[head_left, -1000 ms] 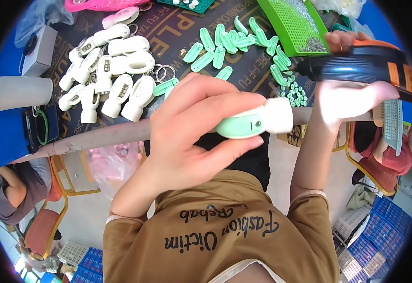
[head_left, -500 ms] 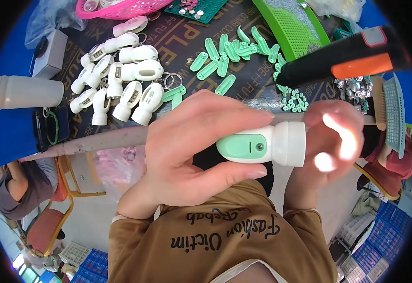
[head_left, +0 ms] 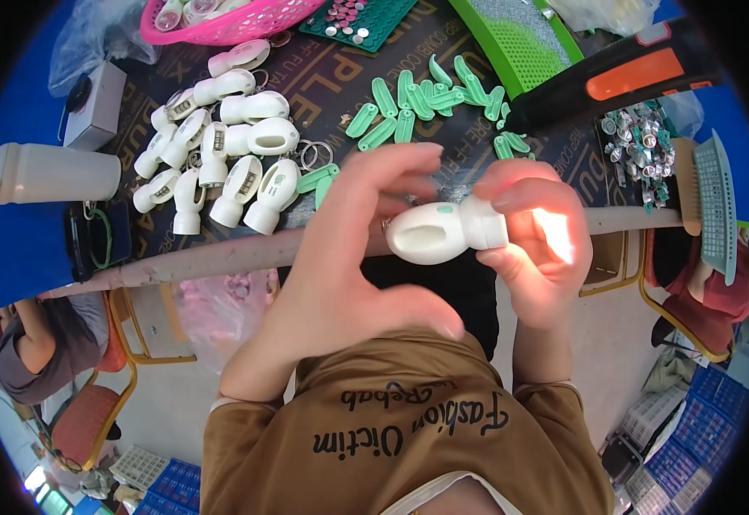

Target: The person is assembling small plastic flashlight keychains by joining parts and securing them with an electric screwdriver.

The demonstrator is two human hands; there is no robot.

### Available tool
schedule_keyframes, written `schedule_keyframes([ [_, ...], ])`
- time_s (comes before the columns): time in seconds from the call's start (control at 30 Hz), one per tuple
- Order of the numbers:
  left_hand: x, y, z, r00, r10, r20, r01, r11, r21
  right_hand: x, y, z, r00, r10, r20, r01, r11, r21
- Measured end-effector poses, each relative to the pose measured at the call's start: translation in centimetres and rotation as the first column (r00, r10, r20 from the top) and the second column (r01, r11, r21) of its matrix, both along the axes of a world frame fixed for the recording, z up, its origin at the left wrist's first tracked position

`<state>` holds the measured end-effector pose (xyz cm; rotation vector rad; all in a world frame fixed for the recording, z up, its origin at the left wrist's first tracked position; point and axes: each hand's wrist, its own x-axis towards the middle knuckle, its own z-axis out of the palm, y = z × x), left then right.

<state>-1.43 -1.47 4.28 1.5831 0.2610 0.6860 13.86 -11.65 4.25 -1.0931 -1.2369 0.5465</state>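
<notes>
My right hand (head_left: 550, 249) grips a small white keychain flashlight (head_left: 426, 236) by its round head. The flashlight lies level, its oval recess facing up, and a bright glow falls on my right palm and fingers at the head end. Beside its rounded end my left hand (head_left: 327, 266) stands open, thumb and fingers spread apart around empty space. Beyond the left hand lies a group of similar white flashlights (head_left: 258, 137) with metal key rings. Several mint-green oval covers (head_left: 417, 101) are scattered behind my hands.
A black and orange power tool (head_left: 623, 84) reaches in from the right, near a bright green tray (head_left: 520, 77). Small silver parts (head_left: 640, 154) lie at right. A pink basket (head_left: 228, 33) stands at the back, a white cylindrical container (head_left: 57, 173) at left.
My left hand has let go of the flashlight and opened. My right hand has moved left and closed on its head. The flashlight has turned, its green cover no longer facing up.
</notes>
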Motion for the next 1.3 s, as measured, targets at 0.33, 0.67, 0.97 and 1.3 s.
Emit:
schedule_keyframes([
  [0.33, 0.3, 0.3, -1.2, 0.913, -0.408, -0.023, 0.31, 0.727, -0.613, 0.7, 0.0, -1.9, 0.944, 0.206, -0.258, -0.215, 0.976, -0.007],
  [0.67, 0.7, -0.8, -2.2, 0.913, -0.403, 0.056, 0.342, 0.686, -0.642, 1.2, 0.3, -2.5, 0.935, 0.216, -0.282, -0.238, 0.97, -0.046],
  [0.97, 0.7, -1.8, -1.6, 0.959, -0.28, 0.049, 0.274, 0.862, -0.426, 0.8, 0.7, -3.0, 0.901, 0.255, -0.352, -0.26, 0.965, 0.035],
  [1.3, 0.3, -1.7, -1.2, 0.966, -0.257, -0.022, 0.222, 0.871, -0.439, 0.1, 0.7, -2.7, 0.896, 0.202, -0.396, -0.223, 0.975, -0.008],
])
